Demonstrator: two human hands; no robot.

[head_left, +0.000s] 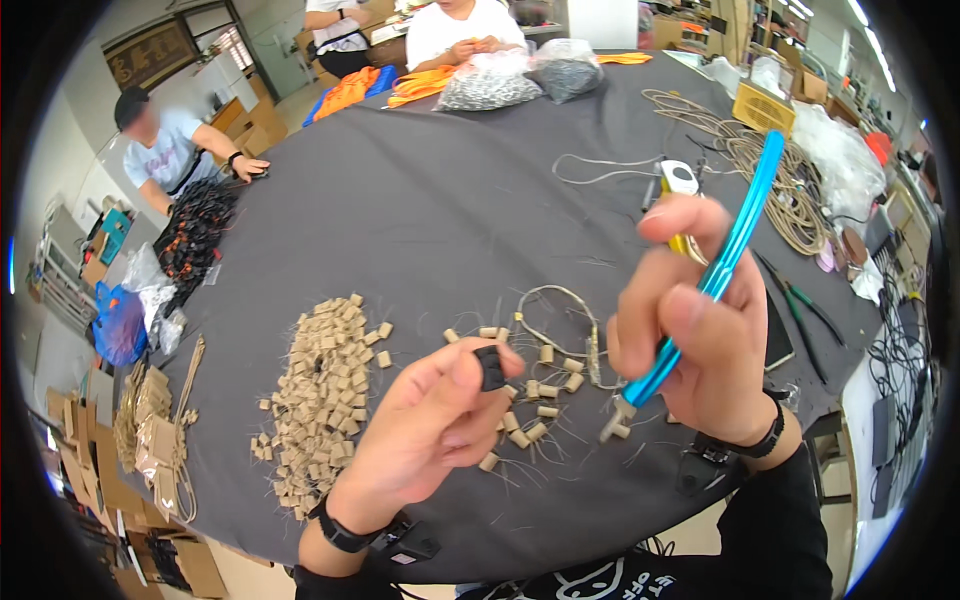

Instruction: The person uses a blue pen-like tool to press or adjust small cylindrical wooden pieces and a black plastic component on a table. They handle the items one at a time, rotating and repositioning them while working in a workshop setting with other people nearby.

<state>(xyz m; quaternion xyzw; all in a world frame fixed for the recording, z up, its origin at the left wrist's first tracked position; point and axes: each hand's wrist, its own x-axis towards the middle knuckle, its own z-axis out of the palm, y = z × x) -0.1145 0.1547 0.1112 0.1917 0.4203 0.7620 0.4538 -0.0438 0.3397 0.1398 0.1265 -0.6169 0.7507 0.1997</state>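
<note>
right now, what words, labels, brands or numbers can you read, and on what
Black top: white lettering, which I won't copy out.
Dark wall sign: large characters, too blurred to read.
Co-worker's pale shirt: print, too blurred to read.
Blue tool in the right hand: none readable.
Black piece in the left hand: none readable.

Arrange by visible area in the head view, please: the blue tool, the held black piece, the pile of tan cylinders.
1. Pile of tan cylinders
2. Blue tool, long but slim
3. Black piece, clearly smallest
</note>
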